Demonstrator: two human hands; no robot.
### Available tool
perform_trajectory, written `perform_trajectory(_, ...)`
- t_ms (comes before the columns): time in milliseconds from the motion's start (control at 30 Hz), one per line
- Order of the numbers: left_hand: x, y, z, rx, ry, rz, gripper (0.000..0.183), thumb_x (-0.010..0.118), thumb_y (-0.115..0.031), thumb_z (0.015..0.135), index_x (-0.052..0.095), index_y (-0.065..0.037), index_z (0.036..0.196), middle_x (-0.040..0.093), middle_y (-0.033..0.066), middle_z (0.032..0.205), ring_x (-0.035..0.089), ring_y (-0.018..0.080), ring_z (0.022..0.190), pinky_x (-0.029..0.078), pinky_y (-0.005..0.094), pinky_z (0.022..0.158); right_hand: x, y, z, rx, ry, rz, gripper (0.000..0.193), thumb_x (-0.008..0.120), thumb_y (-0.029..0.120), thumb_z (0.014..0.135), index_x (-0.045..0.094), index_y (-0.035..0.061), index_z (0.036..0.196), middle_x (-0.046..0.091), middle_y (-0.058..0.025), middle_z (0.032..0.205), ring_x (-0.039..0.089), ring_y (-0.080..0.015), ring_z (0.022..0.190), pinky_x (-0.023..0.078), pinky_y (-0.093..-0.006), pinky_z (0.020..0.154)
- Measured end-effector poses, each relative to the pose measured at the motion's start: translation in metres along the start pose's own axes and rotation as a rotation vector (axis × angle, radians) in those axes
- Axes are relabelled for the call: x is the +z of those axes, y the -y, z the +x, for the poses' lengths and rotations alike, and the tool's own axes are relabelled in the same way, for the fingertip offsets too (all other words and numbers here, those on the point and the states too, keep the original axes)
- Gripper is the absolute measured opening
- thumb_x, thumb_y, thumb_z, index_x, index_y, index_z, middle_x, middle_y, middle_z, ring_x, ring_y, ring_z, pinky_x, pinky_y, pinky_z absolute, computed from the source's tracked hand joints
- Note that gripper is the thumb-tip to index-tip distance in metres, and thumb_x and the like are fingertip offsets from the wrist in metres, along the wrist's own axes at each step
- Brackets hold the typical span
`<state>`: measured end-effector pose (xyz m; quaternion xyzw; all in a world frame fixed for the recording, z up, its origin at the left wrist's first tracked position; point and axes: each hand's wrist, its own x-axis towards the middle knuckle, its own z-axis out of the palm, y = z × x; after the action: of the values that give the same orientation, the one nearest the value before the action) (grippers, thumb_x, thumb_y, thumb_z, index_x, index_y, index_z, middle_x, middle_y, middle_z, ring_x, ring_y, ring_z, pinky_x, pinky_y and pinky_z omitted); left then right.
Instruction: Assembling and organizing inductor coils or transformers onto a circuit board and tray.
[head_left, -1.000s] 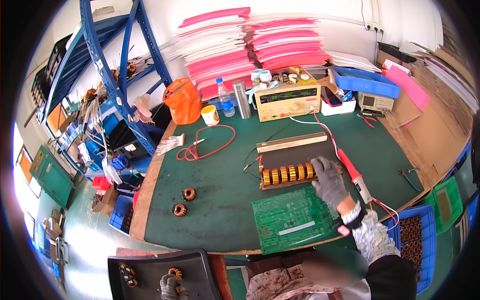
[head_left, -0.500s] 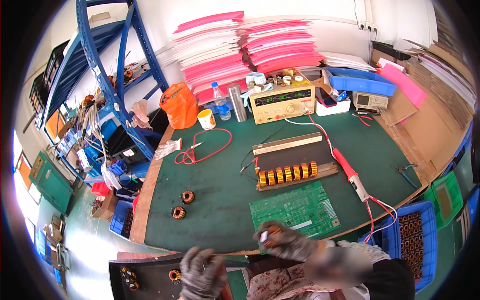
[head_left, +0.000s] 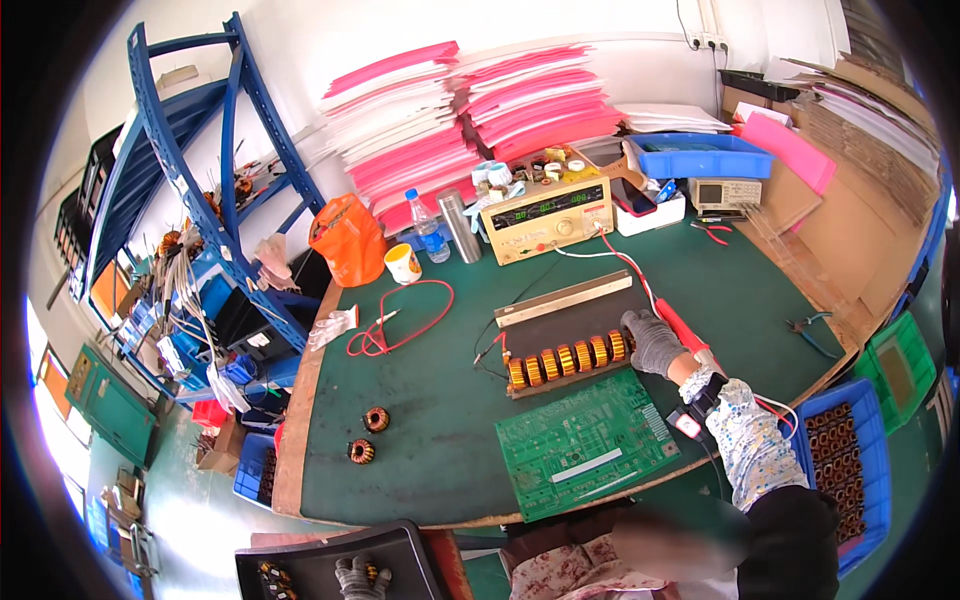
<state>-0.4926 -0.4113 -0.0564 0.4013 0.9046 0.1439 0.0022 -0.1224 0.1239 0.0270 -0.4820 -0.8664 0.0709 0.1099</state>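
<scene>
My right hand [head_left: 655, 345], in a grey glove, reaches over the bench to the right end of a row of copper-wound toroidal coils [head_left: 566, 359]. Its fingers are closed on a coil at that end, mostly hidden by the glove. The row stands on edge along a metal bar, with a second pale bar [head_left: 565, 298] behind. Low at the left, my gloved left hand [head_left: 356, 580] is down in a black tray [head_left: 408, 560]. A toroidal coil shows between its thumb and fingers. More coils [head_left: 276, 580] lie beside it in the tray.
A green circuit board [head_left: 590, 440] lies in front of the row. A red-handled probe [head_left: 678, 325] with cables lies to the right. Two loose coils [head_left: 376, 419] sit on the bench's left. Behind stands a bench power supply [head_left: 548, 215]. A blue bin [head_left: 868, 490] of coils stands at the right.
My right hand has moved from the bench's front edge, carrying a coil, out to the row's right end. My left hand has lowered into the tray onto a coil. The view has shifted slightly.
</scene>
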Motion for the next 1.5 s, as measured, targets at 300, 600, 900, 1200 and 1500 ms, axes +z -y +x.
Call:
perform_trajectory(300, -0.031, -0.043, 0.009, 0.032, -0.115, -0.82, 0.022, 0.058, -0.015, 0.089, 0.053, -0.007, 0.109, 0.05, 0.0008, 0.091, 0.048, 0.0093, 0.079, 0.043, 0.0237, 0.07, -0.01, 0.006, -0.024, -0.07, -0.126, 0.185, 0.054, 0.068, 0.01, 0.065, 0.045, 0.0013, 0.113, 0.052, -0.021, 0.11, 0.053, -0.0353, 0.104, 0.044, -0.0403, 0.089)
perform_trajectory(600, -0.093, -0.265, 0.04, 0.762, -0.006, -0.45, 0.047, 0.073, -0.014, 0.069, 0.056, -0.014, 0.112, 0.053, 0.0081, 0.099, 0.057, 0.0248, 0.091, 0.052, 0.0352, 0.071, 0.005, 0.141, -0.124, -0.531, 0.811, 1.469, 0.055, 0.065, 0.01, 0.078, 0.041, 0.0033, 0.126, 0.052, -0.0075, 0.11, 0.054, -0.0144, 0.101, 0.045, -0.0305, 0.085)
perform_trajectory(900, -0.043, -0.317, 0.083, 0.599, 0.172, -0.699, 0.052, 0.07, -0.007, 0.073, 0.05, -0.006, 0.121, 0.047, 0.0132, 0.12, 0.053, 0.0236, 0.103, 0.052, 0.0315, 0.078, -0.027, 0.06, -0.111, -0.36, 0.182, 1.161, 0.043, 0.068, 0.013, 0.075, 0.052, 0.0051, 0.114, 0.053, -0.0089, 0.102, 0.052, -0.0181, 0.097, 0.043, -0.0309, 0.087)
perform_trajectory(1200, 0.054, -0.283, 0.112, 0.692, 0.019, -0.351, 0.06, 0.072, -0.024, 0.068, 0.05, -0.01, 0.122, 0.047, 0.0175, 0.121, 0.042, 0.0371, 0.113, 0.036, 0.0453, 0.096, -0.017, -0.027, -0.022, -0.096, 0.03, -0.051, 0.053, 0.059, 0.003, 0.068, 0.042, 0.0021, 0.119, 0.047, -0.0199, 0.115, 0.047, -0.0349, 0.111, 0.04, -0.0394, 0.095)
perform_trajectory(1500, 0.054, -0.282, 0.113, 0.579, 0.053, -0.145, 0.064, 0.062, -0.039, 0.077, 0.041, -0.01, 0.131, 0.033, 0.0207, 0.138, 0.034, 0.042, 0.12, 0.03, 0.0489, 0.101, -0.019, -0.018, -0.018, -0.174, -0.021, 0.158, 0.057, 0.06, 0.002, 0.069, 0.04, 0.0039, 0.123, 0.048, -0.0174, 0.118, 0.045, -0.0346, 0.115, 0.037, -0.0398, 0.097)
